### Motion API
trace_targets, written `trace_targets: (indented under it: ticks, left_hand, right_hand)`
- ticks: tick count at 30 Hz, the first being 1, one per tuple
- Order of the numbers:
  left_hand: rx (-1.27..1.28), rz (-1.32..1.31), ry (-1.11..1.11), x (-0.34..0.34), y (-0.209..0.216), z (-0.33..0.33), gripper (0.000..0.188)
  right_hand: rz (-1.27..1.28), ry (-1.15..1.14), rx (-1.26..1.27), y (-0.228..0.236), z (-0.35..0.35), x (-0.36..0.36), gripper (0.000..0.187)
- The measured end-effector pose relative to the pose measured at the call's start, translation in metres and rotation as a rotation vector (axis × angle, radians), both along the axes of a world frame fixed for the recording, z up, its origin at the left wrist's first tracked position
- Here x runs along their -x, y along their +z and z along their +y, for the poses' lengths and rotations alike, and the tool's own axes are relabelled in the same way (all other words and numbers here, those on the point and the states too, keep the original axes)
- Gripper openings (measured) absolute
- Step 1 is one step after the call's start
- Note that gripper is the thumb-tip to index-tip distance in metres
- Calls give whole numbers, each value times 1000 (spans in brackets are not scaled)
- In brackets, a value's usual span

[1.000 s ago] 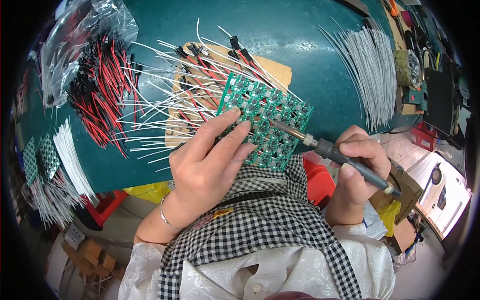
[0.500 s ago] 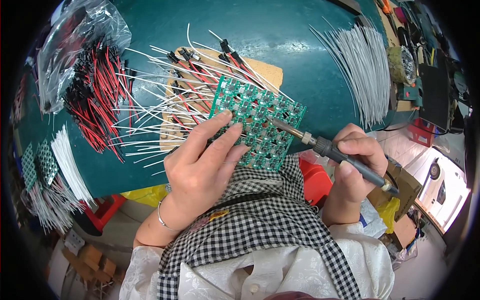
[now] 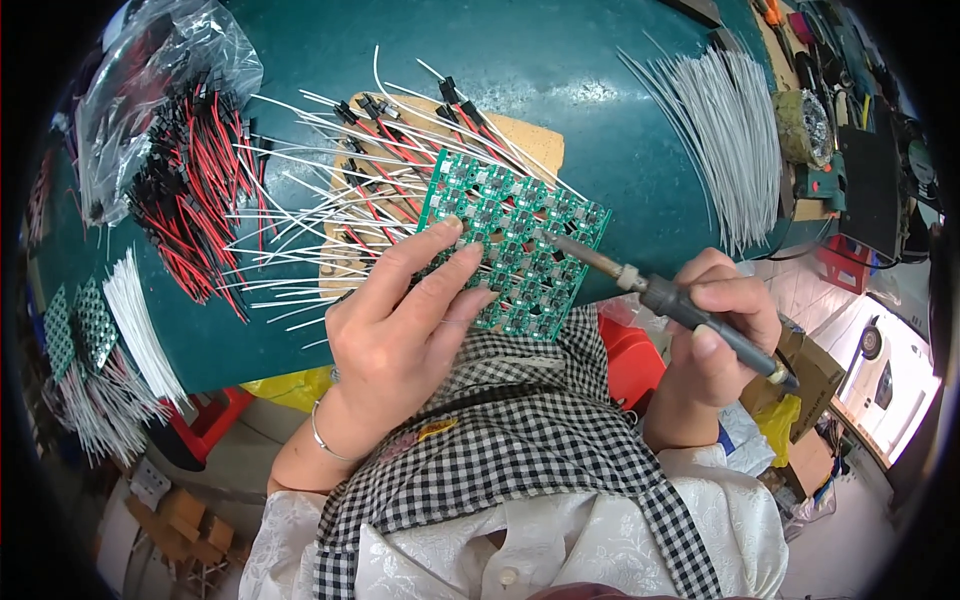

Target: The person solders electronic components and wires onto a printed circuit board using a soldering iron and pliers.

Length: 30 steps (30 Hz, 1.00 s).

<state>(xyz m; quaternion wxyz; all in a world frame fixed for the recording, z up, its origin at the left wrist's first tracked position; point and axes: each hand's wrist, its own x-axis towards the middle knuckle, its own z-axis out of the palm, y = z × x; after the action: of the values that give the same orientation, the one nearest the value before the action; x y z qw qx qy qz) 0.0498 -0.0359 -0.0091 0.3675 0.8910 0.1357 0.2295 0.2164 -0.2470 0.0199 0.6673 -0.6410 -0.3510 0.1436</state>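
A green circuit board panel, dotted with small dark chips, lies tilted at the table's near edge. My left hand is on its left side, fingertips pressed on the top face and the thumb by the lower edge. White wires and red-black wires with black plugs fan out from under the panel to the left and back. A soldering iron with a grey handle is gripped in my right hand. Its metal tip touches or hovers just over the middle of the panel; I cannot tell which.
A brown board lies under the wires. Red-black cables pile at the left beside a clear plastic bag. White wire bundles lie at the right and far left. A metal-lined holder stands at the right edge.
The soldering iron's tip has shifted very slightly right on the panel, my right hand moving a little with it. My left hand and the panel have barely moved.
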Motion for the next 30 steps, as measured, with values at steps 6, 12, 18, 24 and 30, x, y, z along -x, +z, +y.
trace_targets:
  ticks: [6, 12, 18, 24, 30]
  left_hand:
    - [90, -60, 50, 19, 20, 8, 32]
    - [247, 106, -108, 41, 42, 11, 21]
    - [301, 184, -93, 55, 25, -6, 13]
    - [166, 109, -40, 47, 19, -11, 16]
    - [131, 114, -90, 44, 12, -12, 19]
  right_hand:
    - [43, -51, -106, -1, -9, -9, 33]
    - [145, -318, -256, 13, -46, -41, 31]
    - [161, -295, -355, 23, -104, -82, 22]
    - [26, -522, -280, 32, -133, -110, 20]
    - [-49, -709, -252, 30, -152, -149, 15]
